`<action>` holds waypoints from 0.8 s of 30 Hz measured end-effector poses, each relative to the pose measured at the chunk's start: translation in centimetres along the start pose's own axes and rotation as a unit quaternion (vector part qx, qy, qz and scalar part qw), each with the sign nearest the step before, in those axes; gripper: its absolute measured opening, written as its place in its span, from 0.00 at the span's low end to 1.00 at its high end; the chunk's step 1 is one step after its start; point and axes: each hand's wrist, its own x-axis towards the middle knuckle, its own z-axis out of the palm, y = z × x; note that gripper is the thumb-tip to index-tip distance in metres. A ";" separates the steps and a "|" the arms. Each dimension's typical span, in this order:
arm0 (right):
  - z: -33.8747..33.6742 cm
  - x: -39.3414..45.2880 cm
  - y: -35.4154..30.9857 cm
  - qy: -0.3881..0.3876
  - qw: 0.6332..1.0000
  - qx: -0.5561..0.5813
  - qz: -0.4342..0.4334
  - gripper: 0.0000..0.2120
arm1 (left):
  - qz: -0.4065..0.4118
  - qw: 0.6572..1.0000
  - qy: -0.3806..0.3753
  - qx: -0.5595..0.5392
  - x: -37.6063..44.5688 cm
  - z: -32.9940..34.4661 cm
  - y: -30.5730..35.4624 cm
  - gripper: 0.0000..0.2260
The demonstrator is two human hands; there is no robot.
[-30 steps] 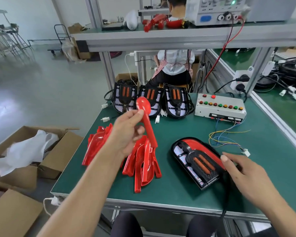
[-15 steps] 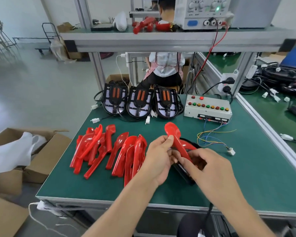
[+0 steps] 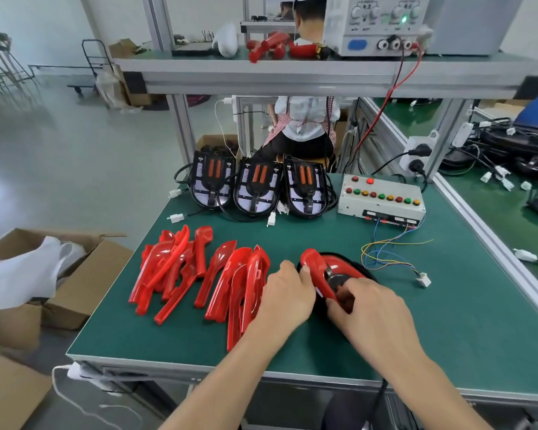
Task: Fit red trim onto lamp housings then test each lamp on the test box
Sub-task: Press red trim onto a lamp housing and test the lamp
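Both hands are on one housing (image 3: 351, 271) at the near middle of the tabletop (image 3: 448, 321), pressing a red trim (image 3: 316, 268) onto it. The left hand (image 3: 288, 294) has its fingers (image 3: 305, 270) curled against the trim's rounded far end; the right hand (image 3: 375, 315) has its fingers curled over the housing's near side, thumb on the trim. Whether the trim is fully seated I cannot tell, as the hands hide most of the joint.

By my reading the task is at an early stage. Just left of the left fingers lies a heap of loose trims (image 3: 199, 274), none fitted. Beyond the fingers, at the far edge, three more housings (image 3: 258, 187) stand in a row without trim, their leads and white plugs lying loose beside them. To the far right of the fingers sits the test box (image 3: 382, 197), its coloured wires trailing to a white connector (image 3: 423, 279) lying near the right hand, joined to nothing.

So what remains, as I judge it: finish seating this trim, plug the lamp into that connector and test it, then repeat for the three waiting housings.
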 end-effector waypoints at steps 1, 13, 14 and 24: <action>0.0 0.1 -0.2 0.003 1.000 -0.004 -0.001 0.11 | -0.026 0.998 -0.023 -0.053 0.2 0.3 0.0 0.18; 0.4 0.2 -0.1 0.017 0.999 -0.031 -0.032 0.12 | -0.170 0.909 -0.112 -0.364 1.0 0.8 0.5 0.20; 0.4 0.1 0.0 0.020 0.999 -0.030 -0.039 0.12 | -0.167 0.909 -0.111 -0.364 1.0 0.8 0.5 0.20; 0.7 0.3 0.6 0.043 0.998 -0.011 -0.034 0.09 | -0.157 0.918 -0.108 -0.349 0.9 0.7 1.1 0.20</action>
